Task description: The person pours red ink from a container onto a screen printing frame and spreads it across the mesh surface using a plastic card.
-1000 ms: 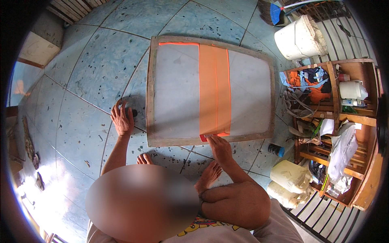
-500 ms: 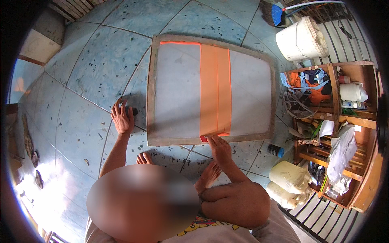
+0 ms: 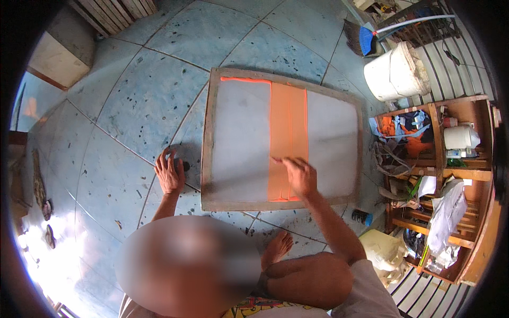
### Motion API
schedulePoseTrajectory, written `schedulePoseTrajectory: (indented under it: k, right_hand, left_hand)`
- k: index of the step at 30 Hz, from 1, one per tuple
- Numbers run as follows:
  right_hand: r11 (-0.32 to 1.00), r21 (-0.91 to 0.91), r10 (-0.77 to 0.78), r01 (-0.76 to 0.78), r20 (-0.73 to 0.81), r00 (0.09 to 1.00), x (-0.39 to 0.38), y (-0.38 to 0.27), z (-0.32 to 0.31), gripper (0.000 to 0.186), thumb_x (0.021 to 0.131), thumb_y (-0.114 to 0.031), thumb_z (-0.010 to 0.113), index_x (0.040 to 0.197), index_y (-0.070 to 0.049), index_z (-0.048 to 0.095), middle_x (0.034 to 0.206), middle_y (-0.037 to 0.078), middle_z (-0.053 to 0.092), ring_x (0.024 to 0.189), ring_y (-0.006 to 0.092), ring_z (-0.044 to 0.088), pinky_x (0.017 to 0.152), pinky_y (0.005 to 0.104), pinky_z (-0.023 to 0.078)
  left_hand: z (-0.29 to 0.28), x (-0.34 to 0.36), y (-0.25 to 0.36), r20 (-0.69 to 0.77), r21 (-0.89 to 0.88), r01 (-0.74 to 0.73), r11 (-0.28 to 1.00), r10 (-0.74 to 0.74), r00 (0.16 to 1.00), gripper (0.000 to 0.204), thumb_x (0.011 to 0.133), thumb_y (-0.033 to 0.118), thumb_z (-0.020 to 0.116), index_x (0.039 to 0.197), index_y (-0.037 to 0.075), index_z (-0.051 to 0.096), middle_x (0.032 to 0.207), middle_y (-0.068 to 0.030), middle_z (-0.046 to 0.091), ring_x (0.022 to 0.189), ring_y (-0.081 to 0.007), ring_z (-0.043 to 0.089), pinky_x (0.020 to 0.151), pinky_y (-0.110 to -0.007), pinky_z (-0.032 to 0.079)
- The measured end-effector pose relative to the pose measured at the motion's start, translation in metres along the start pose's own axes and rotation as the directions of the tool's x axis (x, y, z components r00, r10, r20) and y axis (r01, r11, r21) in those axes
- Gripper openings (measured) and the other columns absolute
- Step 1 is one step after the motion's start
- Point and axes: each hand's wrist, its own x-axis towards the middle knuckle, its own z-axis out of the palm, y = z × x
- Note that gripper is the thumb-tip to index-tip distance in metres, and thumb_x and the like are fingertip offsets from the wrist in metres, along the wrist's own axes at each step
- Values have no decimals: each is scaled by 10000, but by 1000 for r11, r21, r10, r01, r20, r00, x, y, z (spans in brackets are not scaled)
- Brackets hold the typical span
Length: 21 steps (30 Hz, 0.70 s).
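The right hand [image 3: 299,177] is laid on the orange strip [image 3: 289,140] that runs down the middle of a pale mesh screen [image 3: 244,138], its fingers curled around the end of a thin tool [image 3: 277,159] whose tip is pressed onto the strip's left side; the tool itself is too small to be told further. The strip is bordered by the grey mesh on both sides, and an orange line is seen along the screen's far left edge. The screen is stretched in a wooden frame [image 3: 208,143], which is laid flat on the blue tiled floor [image 3: 122,106]. The left hand [image 3: 169,172] is spread flat and open on the floor just beside the frame's near left corner, with nothing gripped. A bare foot [image 3: 277,248] is rested on the floor below the frame's near edge. Beyond the frame's far right corner a white bucket [image 3: 395,74] is stood, and wooden shelves [image 3: 450,175] are set along the floor's right edge.
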Motion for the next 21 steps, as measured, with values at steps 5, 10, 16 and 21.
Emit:
schedulePoseTrajectory:
  k: [5, 10, 16, 21]
  right_hand:
    - [992, -105, -69, 66, -27, 997, 138, 50, 15, 229, 940, -60, 586, 1106, -86, 741, 1034, 143, 742, 1010, 349, 696, 849, 472, 569]
    - [977, -209, -55, 51, -11, 998, 242, 81, 32, 213, 952, -105, 592, 1082, -84, 758, 1038, 157, 739, 1023, 384, 689, 874, 505, 554]
    - [959, -283, 26, -17, 28, 999, 294, 100, 53, 271, 952, -121, 583, 1145, -142, 773, 1123, 137, 749, 1111, 348, 673, 941, 487, 547]
    - [950, -311, -17, 25, 27, 999, 302, 109, 66, 298, 968, -124, 536, 1150, -133, 772, 1135, 148, 748, 1117, 345, 676, 963, 479, 541]
  left_hand:
    - [3, 1, 7, 3, -27, 13, 1000, -13, 1000, 421, 994, 244, 629, 1397, 147, 561, 1513, -87, 484, 1388, -341, 434, 1134, -519, 344]
    - [5, 2, 10, 28, -45, 35, 998, -33, 999, 440, 990, 255, 633, 1411, 150, 561, 1523, -84, 479, 1393, -342, 433, 1148, -528, 331]
    - [1, 1, 8, 39, -43, 46, 998, -45, 998, 441, 996, 266, 605, 1412, 123, 568, 1533, -99, 474, 1385, -368, 434, 1125, -533, 344]
    - [2, 2, 8, 50, -57, 39, 998, -37, 998, 447, 988, 259, 616, 1409, 115, 568, 1535, -106, 472, 1384, -368, 435, 1119, -532, 348]
